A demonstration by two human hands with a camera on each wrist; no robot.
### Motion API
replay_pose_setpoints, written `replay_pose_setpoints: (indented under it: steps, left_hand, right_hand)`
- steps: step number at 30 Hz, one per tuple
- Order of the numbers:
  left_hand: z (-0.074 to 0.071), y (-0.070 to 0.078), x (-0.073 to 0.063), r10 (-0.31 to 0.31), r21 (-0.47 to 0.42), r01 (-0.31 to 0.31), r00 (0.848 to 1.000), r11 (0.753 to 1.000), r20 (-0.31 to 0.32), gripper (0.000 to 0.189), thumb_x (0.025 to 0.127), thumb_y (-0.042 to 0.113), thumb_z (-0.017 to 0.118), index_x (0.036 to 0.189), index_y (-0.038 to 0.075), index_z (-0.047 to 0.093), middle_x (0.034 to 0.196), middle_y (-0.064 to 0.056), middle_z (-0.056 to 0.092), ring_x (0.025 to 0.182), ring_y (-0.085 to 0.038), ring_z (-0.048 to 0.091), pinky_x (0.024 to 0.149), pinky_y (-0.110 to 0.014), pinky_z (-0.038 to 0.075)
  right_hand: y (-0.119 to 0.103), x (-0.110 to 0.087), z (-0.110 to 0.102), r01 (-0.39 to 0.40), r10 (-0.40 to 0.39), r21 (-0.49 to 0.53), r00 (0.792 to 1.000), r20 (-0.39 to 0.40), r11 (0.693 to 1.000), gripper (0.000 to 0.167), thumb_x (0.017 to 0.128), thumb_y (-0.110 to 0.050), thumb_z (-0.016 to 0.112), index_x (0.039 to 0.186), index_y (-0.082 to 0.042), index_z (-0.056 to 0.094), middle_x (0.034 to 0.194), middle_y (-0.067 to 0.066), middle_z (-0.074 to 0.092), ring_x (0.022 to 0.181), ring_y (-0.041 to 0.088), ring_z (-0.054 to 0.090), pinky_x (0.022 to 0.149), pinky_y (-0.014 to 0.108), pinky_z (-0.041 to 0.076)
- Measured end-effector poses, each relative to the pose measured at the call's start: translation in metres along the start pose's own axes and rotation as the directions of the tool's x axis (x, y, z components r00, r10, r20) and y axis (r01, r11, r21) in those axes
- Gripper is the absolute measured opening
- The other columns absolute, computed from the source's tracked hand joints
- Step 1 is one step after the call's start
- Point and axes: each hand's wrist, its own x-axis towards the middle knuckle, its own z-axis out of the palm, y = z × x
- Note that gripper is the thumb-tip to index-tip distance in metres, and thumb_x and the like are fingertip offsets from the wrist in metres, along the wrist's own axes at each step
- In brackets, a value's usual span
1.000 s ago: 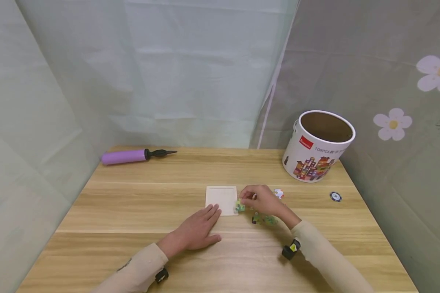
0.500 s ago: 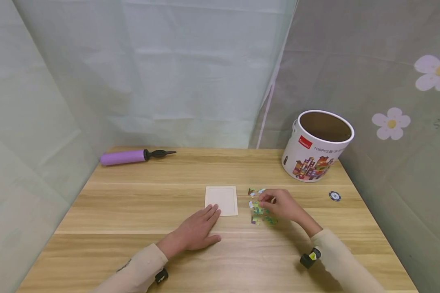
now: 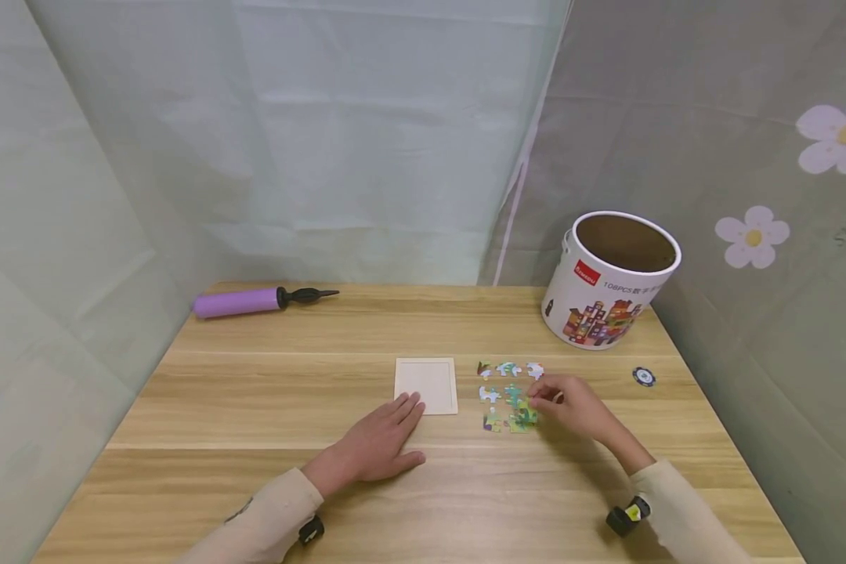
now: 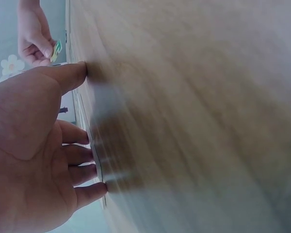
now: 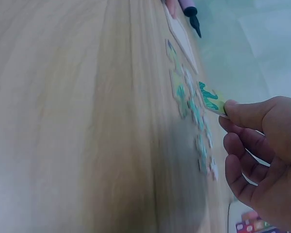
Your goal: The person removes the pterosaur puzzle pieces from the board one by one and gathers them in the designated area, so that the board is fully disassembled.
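Observation:
My right hand (image 3: 571, 403) pinches a green puzzle piece (image 5: 211, 98) between thumb and index finger, held just above the other pieces. In the head view several loose puzzle pieces (image 3: 489, 395) with green, white and blue printing lie in rough rows beside that hand. To their left is a pale square puzzle frame (image 3: 430, 380) with a raised border. My left hand (image 3: 377, 442) lies with straight fingers, its fingertips resting on the frame's lower left edge. The left wrist view shows its thumb (image 4: 72, 75) spread away from the other fingers.
A large white bucket (image 3: 609, 290) with printed blocks stands at the back right. In front of it lies a dark poker chip (image 3: 644, 377). A purple hand pump (image 3: 240, 303) with a black nozzle lies at the back left. Cloth sheets hang behind the table (image 3: 268, 376).
My right hand has carried the green puzzle piece rightward, from the frame's right edge to over the right side of the pieces. The left hand stays put.

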Motion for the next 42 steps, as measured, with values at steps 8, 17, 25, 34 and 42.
replay_pose_setpoints:
  steps: [8, 17, 25, 34, 42]
  left_hand:
    - [0.000, 0.000, 0.000, -0.021, -0.008, 0.021, 1.000, 1.000, 0.016, 0.077, 0.102, 0.049, 0.054, 0.154, -0.007, 0.037, 0.162, -0.024, 0.034, 0.150, -0.038, 0.032, 0.121, -0.046, 0.032]
    - [0.000, 0.001, 0.000, -0.019, 0.006, 0.019, 1.000, 1.000, 0.010, 0.077, 0.102, 0.049, 0.054, 0.154, -0.006, 0.037, 0.162, -0.024, 0.034, 0.151, -0.037, 0.032, 0.121, -0.045, 0.031]
    - [-0.002, 0.002, -0.001, -0.014, -0.001, 0.014, 1.000, 1.000, 0.005, 0.077, 0.102, 0.048, 0.055, 0.153, -0.007, 0.038, 0.161, -0.025, 0.035, 0.150, -0.039, 0.033, 0.121, -0.046, 0.032]
    - [0.000, 0.001, -0.001, -0.021, -0.003, 0.021, 1.000, 1.000, 0.006, 0.077, 0.102, 0.048, 0.055, 0.154, -0.007, 0.038, 0.161, -0.025, 0.034, 0.150, -0.038, 0.032, 0.121, -0.046, 0.032]
    - [0.002, 0.000, 0.000, -0.014, -0.013, 0.014, 1.000, 1.000, 0.018, 0.077, 0.103, 0.049, 0.053, 0.154, -0.006, 0.037, 0.162, -0.024, 0.032, 0.151, -0.038, 0.031, 0.122, -0.046, 0.031]
  right_hand:
    - [0.008, -0.014, -0.009, -0.039, 0.037, -0.037, 0.999, -0.038, 0.999, 0.006, 0.092, -0.014, 0.076, 0.098, -0.011, 0.078, 0.090, -0.007, 0.074, 0.080, 0.007, 0.065, 0.071, 0.026, 0.057]
    - [0.018, -0.022, -0.012, -0.100, 0.098, -0.057, 0.995, -0.031, 0.993, 0.009, 0.093, -0.010, 0.075, 0.099, -0.014, 0.080, 0.092, -0.006, 0.075, 0.082, 0.008, 0.066, 0.073, 0.025, 0.057]
    - [0.023, -0.023, -0.009, -0.103, 0.100, -0.075, 0.994, -0.041, 0.992, 0.010, 0.093, -0.011, 0.075, 0.100, -0.014, 0.080, 0.096, -0.002, 0.077, 0.084, 0.009, 0.067, 0.075, 0.025, 0.057]
    - [0.025, -0.024, -0.007, -0.107, 0.106, -0.089, 0.994, -0.026, 0.990, 0.010, 0.094, -0.010, 0.074, 0.099, -0.015, 0.080, 0.096, -0.003, 0.076, 0.087, 0.010, 0.067, 0.077, 0.026, 0.057]
    - [0.022, -0.020, -0.015, -0.119, 0.118, -0.076, 0.993, -0.023, 0.990, 0.011, 0.096, -0.018, 0.073, 0.104, -0.014, 0.079, 0.098, -0.002, 0.076, 0.086, 0.011, 0.067, 0.075, 0.026, 0.057]
